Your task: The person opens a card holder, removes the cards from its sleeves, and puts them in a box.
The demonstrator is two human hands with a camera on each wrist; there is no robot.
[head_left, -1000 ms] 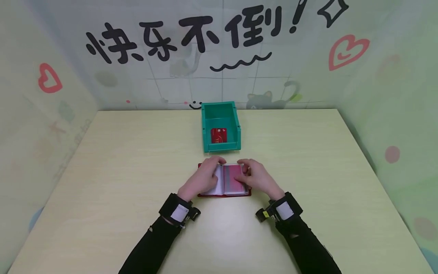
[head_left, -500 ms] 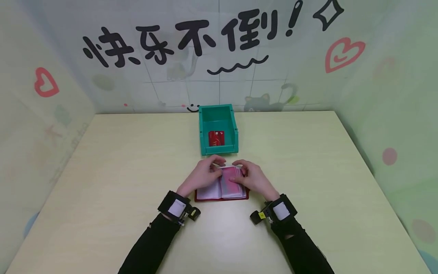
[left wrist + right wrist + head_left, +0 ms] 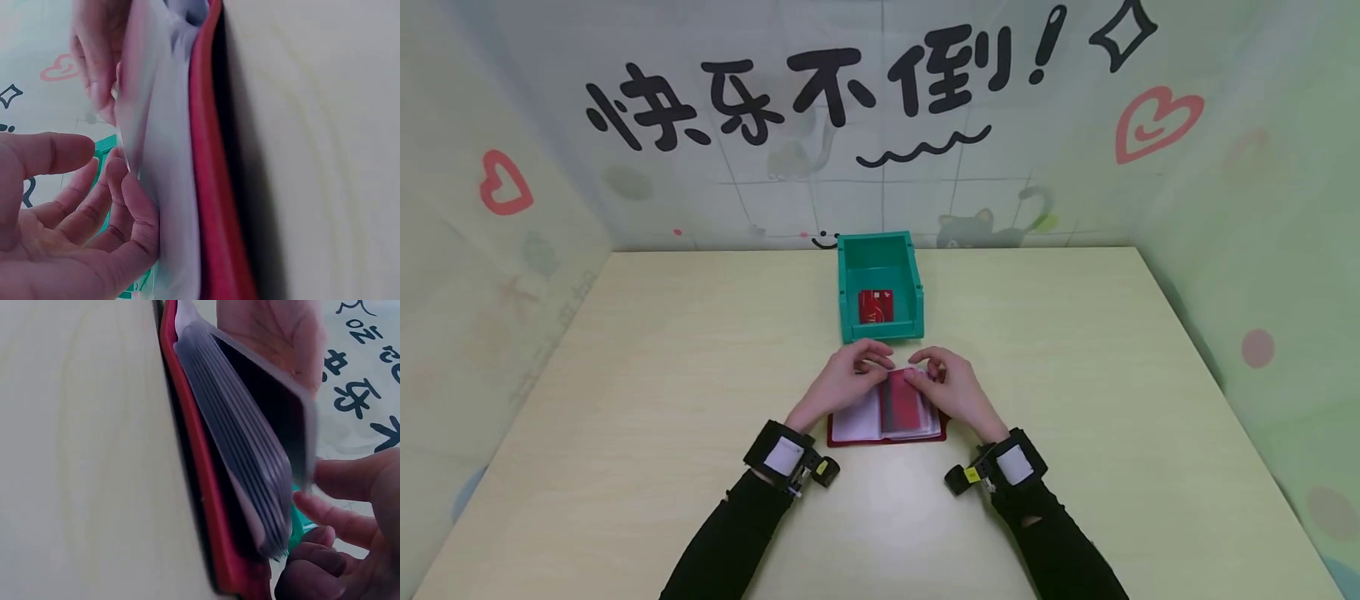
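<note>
A red card holder point(image 3: 846, 442) lies spread on the table, its clear sleeves point(image 3: 240, 434) fanned at the right side. One sleeve holding a pink-red card point(image 3: 901, 404) is raised off the stack. My right hand point(image 3: 955, 387) pinches that sleeve near its top corner, thumb on the upper face and fingers at the far edge. On the other side, my left hand point(image 3: 842, 382) has its fingertips against the top edge of the pages. Its thumb point(image 3: 59, 153) stands apart from the fingers in the left wrist view.
Behind the holder stands a green bin point(image 3: 882, 332) with a red card box or pack point(image 3: 876, 307) inside, its kind unclear. The pale table point(image 3: 715, 333) is bordered by a printed backdrop point(image 3: 805, 200) at the back and sides.
My left hand has shifted right from the left page to the card sleeve's top corner. The sleeve now tilts up, and its card looks darker. The right thumb has moved up along it.
</note>
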